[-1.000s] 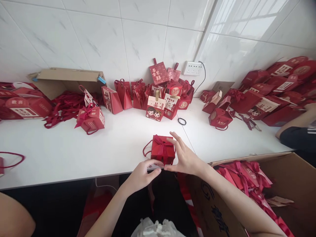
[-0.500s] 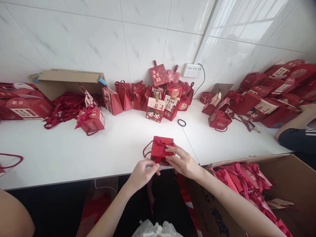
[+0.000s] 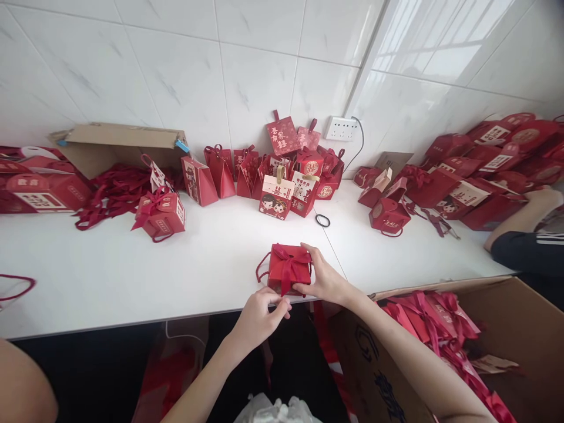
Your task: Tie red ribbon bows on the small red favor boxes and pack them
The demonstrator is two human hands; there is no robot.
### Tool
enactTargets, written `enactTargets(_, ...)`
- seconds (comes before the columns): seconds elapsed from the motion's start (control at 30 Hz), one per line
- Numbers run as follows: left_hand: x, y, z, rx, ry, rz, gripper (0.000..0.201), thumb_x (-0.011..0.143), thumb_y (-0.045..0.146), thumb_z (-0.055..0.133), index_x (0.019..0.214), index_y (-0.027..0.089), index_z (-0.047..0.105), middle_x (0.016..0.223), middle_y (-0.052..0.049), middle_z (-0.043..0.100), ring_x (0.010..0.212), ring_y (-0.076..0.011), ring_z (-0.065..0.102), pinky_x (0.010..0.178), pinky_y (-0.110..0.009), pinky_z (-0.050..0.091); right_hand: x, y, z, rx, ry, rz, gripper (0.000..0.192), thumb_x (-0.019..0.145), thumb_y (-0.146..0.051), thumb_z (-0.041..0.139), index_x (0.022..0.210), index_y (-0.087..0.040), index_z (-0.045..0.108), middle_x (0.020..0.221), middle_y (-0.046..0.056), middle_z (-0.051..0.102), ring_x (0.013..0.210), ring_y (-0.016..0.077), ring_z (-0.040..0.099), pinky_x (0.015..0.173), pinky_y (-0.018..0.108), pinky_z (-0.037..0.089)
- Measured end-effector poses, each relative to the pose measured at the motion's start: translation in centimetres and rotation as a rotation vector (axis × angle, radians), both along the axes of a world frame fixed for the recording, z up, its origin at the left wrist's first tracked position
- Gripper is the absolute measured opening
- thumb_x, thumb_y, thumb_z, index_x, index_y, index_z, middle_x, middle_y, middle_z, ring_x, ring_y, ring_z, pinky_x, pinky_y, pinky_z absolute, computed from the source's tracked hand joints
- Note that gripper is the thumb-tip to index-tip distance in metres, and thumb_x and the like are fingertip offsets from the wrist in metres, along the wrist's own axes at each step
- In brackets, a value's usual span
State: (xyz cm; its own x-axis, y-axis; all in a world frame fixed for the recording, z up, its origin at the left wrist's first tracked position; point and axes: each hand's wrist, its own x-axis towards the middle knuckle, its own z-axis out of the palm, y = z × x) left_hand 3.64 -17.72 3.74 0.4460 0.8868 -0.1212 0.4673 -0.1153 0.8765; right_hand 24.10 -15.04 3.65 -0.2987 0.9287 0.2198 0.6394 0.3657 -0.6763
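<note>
A small red gift box (image 3: 275,267) with a cord handle on its left side stands near the front edge of the white table. A dark red ribbon bow (image 3: 289,265) is tied across its top, one tail hanging toward me. My right hand (image 3: 325,276) grips the box's right side, thumb at the front and fingers at the back. Just in front of the box, my left hand (image 3: 264,314) pinches with thumb and forefinger at the lower end of the ribbon tail; how much ribbon lies between the fingers is hard to see.
Finished-looking red boxes (image 3: 277,197) line the wall. Loose ribbons (image 3: 112,197) spill from a cardboard box (image 3: 123,136) at left. A black hair tie (image 3: 322,220) lies behind my right hand. An open carton (image 3: 497,288) of bowed boxes stands at front right. Another person's arm (image 3: 524,226) reaches in.
My right hand has gone from fingering the bow to gripping the box's right side. The bow's loops now lie spread and flatter. My left hand has shifted slightly down and right.
</note>
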Motion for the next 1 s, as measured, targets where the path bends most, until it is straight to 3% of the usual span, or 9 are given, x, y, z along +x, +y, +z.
enactTargets(0.13,-0.6,0.4,-0.2,-0.045,0.087,-0.071,0.039,0.085,0.038,0.043,0.062,0.019,0.068,0.082,-0.004,0.068,0.08,-0.0191,0.063,0.08,-0.031,0.046,1.0,0.2,0.3,-0.09,0.141,-0.062,0.093,0.064,-0.039,0.075,0.139,-0.025,0.023,0.13,0.014,0.039,0.121,0.0307,0.045,0.096,0.051,0.045)
enactTargets(0.23,-0.6,1.0,-0.5,-0.024,0.067,-0.077,0.03,0.084,0.036,0.045,0.078,0.02,0.069,0.089,-0.004,0.068,0.086,-0.0196,0.063,0.082,-0.03,0.046,2.6,0.1,1.3,-0.122,0.41,-0.116,0.093,0.063,-0.048,0.075,0.138,-0.027,0.024,0.129,0.013,0.044,0.116,0.0292,0.051,0.09,0.047,0.05)
enactTargets(0.4,1.9,2.5,-1.4,-0.006,-0.046,-0.121,0.027,0.085,0.036,0.044,0.088,0.02,0.065,0.094,-0.003,0.069,0.086,-0.0186,0.062,0.078,-0.029,0.046,5.4,-0.8,2.6,0.007,0.82,-0.137,0.072,0.066,-0.07,0.059,0.122,-0.026,0.05,0.107,0.009,0.065,0.096,0.0279,0.065,0.08,0.044,0.055)
enactTargets(0.5,4.5,3.0,-2.0,-0.014,-0.114,-0.195,0.027,0.085,0.035,0.042,0.089,0.019,0.064,0.089,-0.003,0.069,0.084,-0.0182,0.063,0.076,-0.029,0.046,6.9,-2.1,3.2,0.068,0.908,-0.244,0.058,0.077,-0.071,0.041,0.108,-0.026,0.06,0.091,0.007,0.071,0.083,0.0262,0.069,0.066,0.041,0.058)
enactTargets(0.6,7.0,2.9,-2.4,0.018,-0.12,-0.286,0.028,0.085,0.033,0.042,0.088,0.019,0.065,0.087,-0.003,0.069,0.081,-0.0179,0.063,0.074,-0.028,0.046,8.0,-3.8,3.8,0.041,0.956,-0.326,0.056,0.084,-0.066,0.032,0.101,-0.025,0.065,0.084,0.006,0.073,0.077,0.025,0.069,0.06,0.04,0.058)
enactTargets(0.73,9.0,2.6,-2.6,0.142,-0.036,-0.336,0.026,0.084,0.031,0.043,0.084,0.02,0.067,0.087,-0.003,0.07,0.085,-0.0203,0.061,0.081,-0.033,0.044,9.0,-5.9,4.1,0.014,1.018,-0.375,0.055,0.085,-0.064,0.032,0.096,-0.025,0.068,0.078,0.004,0.073,0.078,0.026,0.07,0.066,0.043,0.059)
enactTargets(0.9,9.5,2.8,-3.4,0.22,0.027,-0.343,0.024,0.085,0.03,0.043,0.084,0.022,0.066,0.086,-0.002,0.07,0.085,-0.0203,0.062,0.089,-0.037,0.042,9.7,-8.3,3.8,-0.042,1.131,-0.472,0.052,0.085,-0.063,0.035,0.092,-0.024,0.069,0.081,0.004,0.074,0.089,0.0259,0.069,0.072,0.042,0.059)
enactTargets(1.0,9.5,2.0,-3.1,0.313,-0.05,-0.299,0.023,0.087,0.028,0.041,0.088,0.02,0.063,0.09,-0.004,0.069,0.087,-0.0195,0.063,0.085,-0.034,0.046,9.7,-9.6,3.5,-0.037,1.135,-0.491,0.054,0.087,-0.062,0.029,0.095,-0.024,0.068,0.087,0.004,0.074,0.093,0.0243,0.068,0.075,0.04,0.058)
